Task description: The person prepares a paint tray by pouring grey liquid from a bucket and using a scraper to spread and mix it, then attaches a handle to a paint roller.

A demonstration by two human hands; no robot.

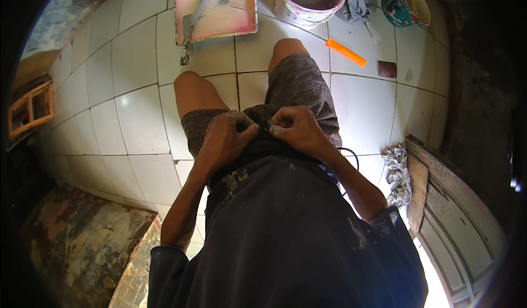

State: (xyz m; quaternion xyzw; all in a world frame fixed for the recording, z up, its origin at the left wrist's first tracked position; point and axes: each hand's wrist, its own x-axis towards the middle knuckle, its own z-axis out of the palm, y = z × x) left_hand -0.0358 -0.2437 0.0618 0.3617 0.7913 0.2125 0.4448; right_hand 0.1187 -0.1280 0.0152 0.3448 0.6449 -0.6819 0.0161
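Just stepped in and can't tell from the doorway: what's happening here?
A person stands on a white tiled floor, looking down at their own front. Both hands meet at the waist of the grey shorts, under the hem of a dark paint-flecked shirt. The left hand and right hand each pinch something small there, too small to make out. Ahead on the floor sit a paint bucket, a pink-stained tray, an orange tool and a rag.
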